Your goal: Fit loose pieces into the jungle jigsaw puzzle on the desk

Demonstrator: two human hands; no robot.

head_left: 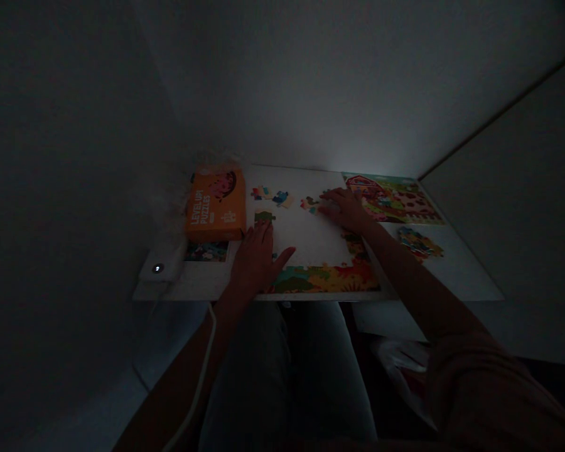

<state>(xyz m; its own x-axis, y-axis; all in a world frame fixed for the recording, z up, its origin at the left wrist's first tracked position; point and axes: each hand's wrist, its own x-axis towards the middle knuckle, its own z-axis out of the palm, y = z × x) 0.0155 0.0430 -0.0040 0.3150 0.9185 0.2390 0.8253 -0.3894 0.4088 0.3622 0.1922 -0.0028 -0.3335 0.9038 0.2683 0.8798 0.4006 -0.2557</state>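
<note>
My left hand (257, 258) lies flat on the white table with its thumb spread. Its fingertips reach a green puzzle piece (264, 215) at the left side of the puzzle. My right hand (347, 210) is stretched out palm down, fingers apart, beside loose puzzle pieces (309, 204); a small piece shows at its index fingertip, partly hidden. Joined puzzle pieces (317, 279) form a colourful strip along the table's near edge and run up the right side under my right forearm. More loose pieces (282, 199) lie beyond my left hand.
An orange puzzle box (219, 207) stands at the left on a dark picture sheet (207, 252). A white device (161, 265) with a lit display and cable sits at the left corner. At the right are a farm picture (395, 199) and a pile of pieces (418, 243). Walls enclose the table.
</note>
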